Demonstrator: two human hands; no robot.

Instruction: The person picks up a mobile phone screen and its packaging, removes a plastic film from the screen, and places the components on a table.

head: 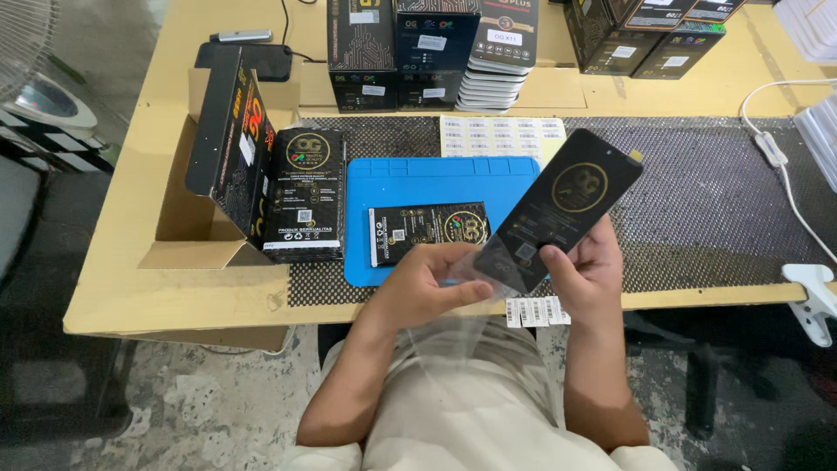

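Observation:
My right hand point(586, 272) grips a flat black panel with a gold round emblem point(571, 202), tilted up over the table's front edge. My left hand point(425, 283) pinches the mouth of a clear plastic sleeve point(453, 336) that hangs down toward my lap; the panel's lower end sits at the sleeve's opening. A strip of small barcode stickers point(536, 310) lies just under my right hand. Beyond my hands, a black printed box point(427, 230) lies flat on a blue mat point(436, 187).
A black box point(305, 194) stands beside an open cardboard carton point(187, 214) at left. Stacks of black boxes point(432, 52) line the back, with a sticker sheet point(501, 135) before them. A white cable point(780, 166) and a white clamp point(815, 296) sit at right.

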